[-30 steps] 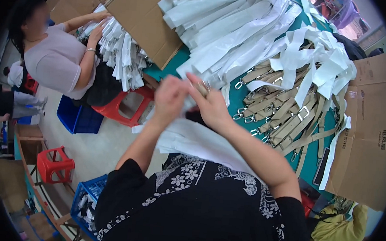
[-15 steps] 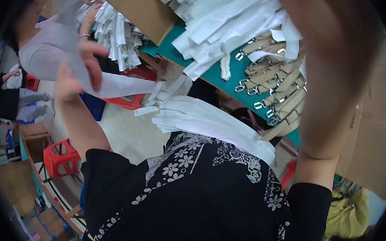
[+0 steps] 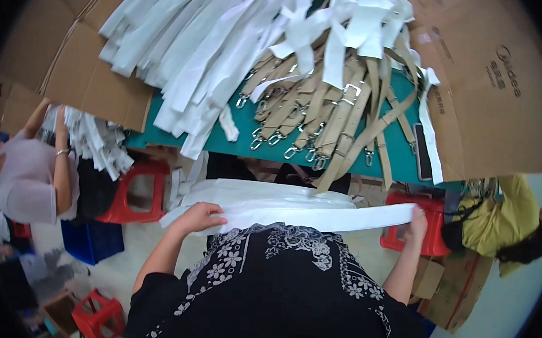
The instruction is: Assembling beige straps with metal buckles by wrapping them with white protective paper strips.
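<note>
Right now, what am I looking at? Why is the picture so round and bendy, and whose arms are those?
The picture comes from a small camera worn on a person's head, looking down. Its lens sees very wide, so straight edges bend near the rim. The two arms coming up from the bottom belong to that person, who wears a black flowery top. Their left hand and right hand stretch a long white strip flat between them, over a stack of more white strips on their lap. In front is a green table with a heap of white strips, tan straps with metal clips and cardboard boxes. Red stools stand beneath. Other people work at both sides.
</note>
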A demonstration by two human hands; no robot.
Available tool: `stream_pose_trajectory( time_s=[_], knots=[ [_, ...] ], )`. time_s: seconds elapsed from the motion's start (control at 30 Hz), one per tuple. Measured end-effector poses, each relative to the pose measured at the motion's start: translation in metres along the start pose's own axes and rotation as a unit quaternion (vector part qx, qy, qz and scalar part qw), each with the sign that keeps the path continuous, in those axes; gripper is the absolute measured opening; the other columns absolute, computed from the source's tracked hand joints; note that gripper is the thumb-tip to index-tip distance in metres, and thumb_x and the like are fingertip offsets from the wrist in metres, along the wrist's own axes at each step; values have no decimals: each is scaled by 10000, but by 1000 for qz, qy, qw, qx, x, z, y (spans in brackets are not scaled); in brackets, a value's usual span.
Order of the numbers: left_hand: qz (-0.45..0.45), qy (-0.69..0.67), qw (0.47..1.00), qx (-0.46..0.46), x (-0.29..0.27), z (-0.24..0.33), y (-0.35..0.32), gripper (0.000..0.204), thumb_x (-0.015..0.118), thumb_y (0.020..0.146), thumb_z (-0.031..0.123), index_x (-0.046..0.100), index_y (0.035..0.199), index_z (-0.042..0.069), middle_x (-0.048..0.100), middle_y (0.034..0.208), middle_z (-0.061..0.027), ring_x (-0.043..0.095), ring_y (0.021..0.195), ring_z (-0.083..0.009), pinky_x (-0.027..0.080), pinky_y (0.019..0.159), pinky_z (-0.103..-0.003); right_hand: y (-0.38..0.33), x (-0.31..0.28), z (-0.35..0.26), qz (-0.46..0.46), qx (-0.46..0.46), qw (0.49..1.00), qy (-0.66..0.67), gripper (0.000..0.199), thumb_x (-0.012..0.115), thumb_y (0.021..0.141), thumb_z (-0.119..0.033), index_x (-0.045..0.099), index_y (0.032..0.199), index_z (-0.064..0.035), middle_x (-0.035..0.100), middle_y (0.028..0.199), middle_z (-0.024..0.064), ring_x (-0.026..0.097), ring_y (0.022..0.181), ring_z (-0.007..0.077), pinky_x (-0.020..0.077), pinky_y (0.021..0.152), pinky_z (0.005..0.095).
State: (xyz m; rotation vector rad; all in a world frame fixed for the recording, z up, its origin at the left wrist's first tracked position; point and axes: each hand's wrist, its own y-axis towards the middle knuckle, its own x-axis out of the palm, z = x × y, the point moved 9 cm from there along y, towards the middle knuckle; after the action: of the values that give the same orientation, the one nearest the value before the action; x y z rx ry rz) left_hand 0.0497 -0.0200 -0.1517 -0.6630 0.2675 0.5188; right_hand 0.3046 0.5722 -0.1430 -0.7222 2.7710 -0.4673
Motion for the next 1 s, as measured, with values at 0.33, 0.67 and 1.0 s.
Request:
stream_pose_trajectory(
  time_s=[0.33, 0.67, 1.0],
  knots=[
    [196, 157, 944, 214, -72, 198, 48, 156, 654, 738, 198, 632, 831, 75, 605, 742, -87, 585, 683, -245, 456, 584, -313, -59, 249, -197, -168, -344, 832, -402, 227, 569, 787, -240, 595, 799, -15, 588, 669, 131, 552, 589, 218, 402, 528, 310],
    [367, 148, 917, 43, -171, 214, 99, 128, 687, 652, 126, 597, 614, 45, 548, 945, -128, 497, 911, -304, 397, 762, -342, -96, 403, -287, -244, -465, 760, -382, 207, 611, 776, -261, 631, 864, -76, 625, 714, 68, 582, 618, 188, 449, 574, 305],
    [355, 162, 767, 509, -282, 178, -133, 278, 538, 713, 235, 461, 570, 8, 519, 581, -108, 464, 473, -216, 467, 565, -352, -64, 313, -248, -33, -457, 852, -251, 166, 631, 762, -231, 631, 824, -76, 606, 723, 75, 580, 622, 209, 446, 563, 287]
  ],
)
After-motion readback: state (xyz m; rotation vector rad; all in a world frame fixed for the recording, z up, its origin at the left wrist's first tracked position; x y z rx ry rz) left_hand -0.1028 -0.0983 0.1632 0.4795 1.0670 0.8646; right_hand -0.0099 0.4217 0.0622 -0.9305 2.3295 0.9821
